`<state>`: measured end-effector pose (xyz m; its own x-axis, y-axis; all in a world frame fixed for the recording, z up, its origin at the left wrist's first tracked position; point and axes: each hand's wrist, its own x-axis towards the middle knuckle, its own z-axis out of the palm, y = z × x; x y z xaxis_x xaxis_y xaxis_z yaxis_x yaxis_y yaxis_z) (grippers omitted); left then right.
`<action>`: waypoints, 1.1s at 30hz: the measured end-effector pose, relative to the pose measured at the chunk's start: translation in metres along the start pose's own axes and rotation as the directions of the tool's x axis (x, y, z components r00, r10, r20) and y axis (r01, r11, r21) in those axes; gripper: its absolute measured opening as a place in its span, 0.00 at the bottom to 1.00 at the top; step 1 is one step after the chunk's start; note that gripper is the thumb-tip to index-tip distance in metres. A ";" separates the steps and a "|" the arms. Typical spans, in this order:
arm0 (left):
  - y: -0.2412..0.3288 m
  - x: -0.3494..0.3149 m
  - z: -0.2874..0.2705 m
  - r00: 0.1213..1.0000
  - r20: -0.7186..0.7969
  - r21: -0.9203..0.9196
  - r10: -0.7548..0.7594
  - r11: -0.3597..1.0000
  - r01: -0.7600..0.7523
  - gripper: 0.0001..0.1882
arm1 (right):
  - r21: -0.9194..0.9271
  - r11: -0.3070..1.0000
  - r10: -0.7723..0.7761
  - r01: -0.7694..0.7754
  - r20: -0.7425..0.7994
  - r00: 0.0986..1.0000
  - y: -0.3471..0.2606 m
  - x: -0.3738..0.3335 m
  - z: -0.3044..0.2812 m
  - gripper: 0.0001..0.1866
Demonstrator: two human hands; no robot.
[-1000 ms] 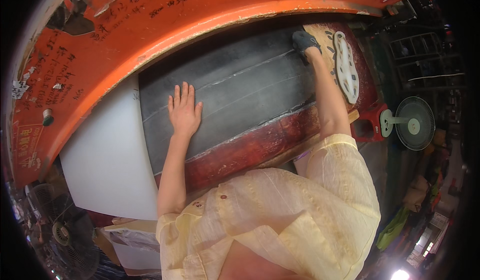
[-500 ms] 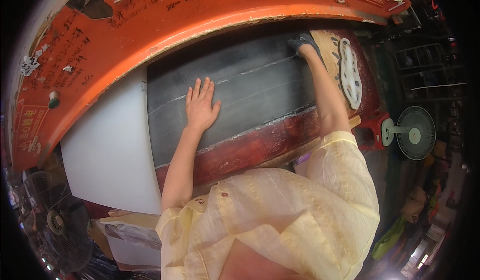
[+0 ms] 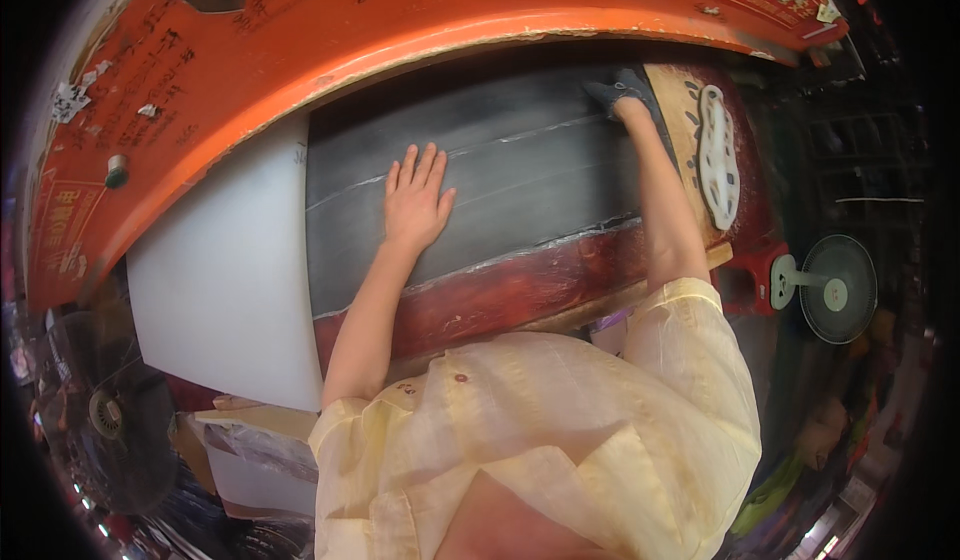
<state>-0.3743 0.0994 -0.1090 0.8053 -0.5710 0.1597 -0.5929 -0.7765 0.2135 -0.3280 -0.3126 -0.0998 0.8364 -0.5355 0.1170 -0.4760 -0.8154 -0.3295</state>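
A dark grey sheet [image 3: 520,175] with pale lengthwise streaks lies on a red surface under the orange machine. My left hand [image 3: 417,200] rests flat on the sheet's left part, bare, its fingers stretched out and holding nothing. At the sheet's far right corner is my right hand [image 3: 624,100], in what looks like a dark glove. Its thumb points left, apart from the other fingers, and I see nothing held in it. Just right of that hand is a tan board [image 3: 675,110] with small dark oval marks. On its right side lies a long white piece [image 3: 717,160] with dark spots.
A broad orange machine beam [image 3: 400,45] arches across the far side. Left of the dark sheet lies a white sheet [image 3: 225,270]. A small fan [image 3: 838,290] stands at the right beside a red bracket [image 3: 750,282]. Another, darker fan [image 3: 105,415] is at lower left, near an open carton [image 3: 255,460].
The whole view has shifted slightly, moving the scene a little to the right. Both hands keep nearly the same places on the dark sheet; the right hand's thumb looks more spread.
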 end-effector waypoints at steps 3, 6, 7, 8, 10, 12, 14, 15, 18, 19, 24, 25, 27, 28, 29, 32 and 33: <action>0.001 0.000 0.000 1.000 -0.001 0.025 0.012 1.000 -0.012 0.29 | -0.014 1.000 -0.024 0.027 0.190 0.981 -0.001 0.012 -0.012 0.24; 0.000 0.000 0.000 1.000 -0.008 0.039 0.022 0.999 -0.022 0.29 | -0.033 0.997 -0.053 0.074 0.425 0.904 -0.005 0.024 -0.026 0.25; 0.000 0.000 0.000 1.000 -0.008 0.034 0.025 0.999 -0.025 0.29 | -0.028 0.995 -0.074 0.098 0.472 0.878 -0.005 0.025 -0.028 0.25; -0.001 -0.001 0.000 1.000 -0.014 0.020 0.019 1.000 -0.018 0.30 | -0.025 0.993 -0.091 0.118 0.484 0.870 -0.004 0.025 -0.031 0.26; -0.001 -0.002 -0.001 1.000 -0.009 -0.024 0.007 1.000 -0.007 0.30 | -0.013 0.985 -0.157 0.174 0.373 0.914 0.000 0.022 -0.034 0.25; 0.000 -0.004 0.000 0.996 -0.074 0.000 -0.051 0.999 0.051 0.31 | 0.057 0.992 -0.128 0.116 0.356 0.925 0.005 0.019 -0.036 0.25; 0.001 -0.003 0.001 0.992 -0.096 0.020 -0.077 0.997 0.080 0.32 | -0.020 0.990 -0.121 0.137 0.348 0.929 0.011 0.020 -0.039 0.26; 0.002 -0.002 0.002 0.993 -0.086 0.030 -0.078 0.996 0.081 0.32 | -0.032 0.983 -0.160 0.183 0.352 0.922 0.012 0.020 -0.038 0.26; 0.004 0.000 0.002 0.994 -0.073 0.007 -0.080 0.997 0.080 0.32 | -0.077 0.978 -0.158 0.193 0.326 0.932 0.016 0.028 -0.036 0.26; 0.004 0.000 0.001 0.992 -0.077 0.001 -0.101 0.995 0.102 0.32 | -0.070 0.986 -0.119 0.152 0.346 0.931 0.018 0.030 -0.033 0.27; 0.006 -0.003 -0.003 0.984 -0.149 -0.009 -0.095 0.995 0.095 0.29 | 0.051 0.961 -0.276 0.272 0.217 0.936 0.037 0.034 -0.006 0.36; 0.006 -0.004 -0.003 0.984 -0.153 -0.017 -0.087 0.996 0.085 0.29 | 0.007 0.979 -0.201 0.203 0.194 0.960 0.042 0.034 -0.002 0.36; 0.006 -0.004 -0.003 0.981 -0.174 -0.037 -0.091 0.996 0.086 0.28 | 0.033 0.973 -0.231 0.229 0.220 0.948 0.047 0.036 0.000 0.37; 0.005 -0.004 -0.003 0.979 -0.185 -0.048 -0.088 0.996 0.081 0.28 | 0.022 0.976 -0.217 0.218 0.230 0.949 0.045 0.037 -0.003 0.37; 0.005 -0.004 -0.003 0.977 -0.188 -0.059 -0.095 0.995 0.085 0.28 | 0.012 0.975 -0.218 0.223 0.266 0.939 0.042 0.037 -0.007 0.37; 0.005 -0.004 -0.002 0.977 -0.186 -0.077 -0.104 0.993 0.091 0.27 | -0.084 0.981 -0.142 0.177 0.318 0.937 0.019 0.031 -0.025 0.38; 0.004 -0.004 -0.002 0.978 -0.179 -0.074 -0.104 0.993 0.092 0.27 | -0.157 0.980 -0.070 0.124 0.313 0.947 0.008 0.027 -0.030 0.37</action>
<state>-0.3798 0.0989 -0.1068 0.8489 -0.4305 0.3066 -0.5151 -0.8038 0.2977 -0.3176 -0.3397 -0.0716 0.9104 -0.3819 -0.1590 -0.4056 -0.8996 -0.1616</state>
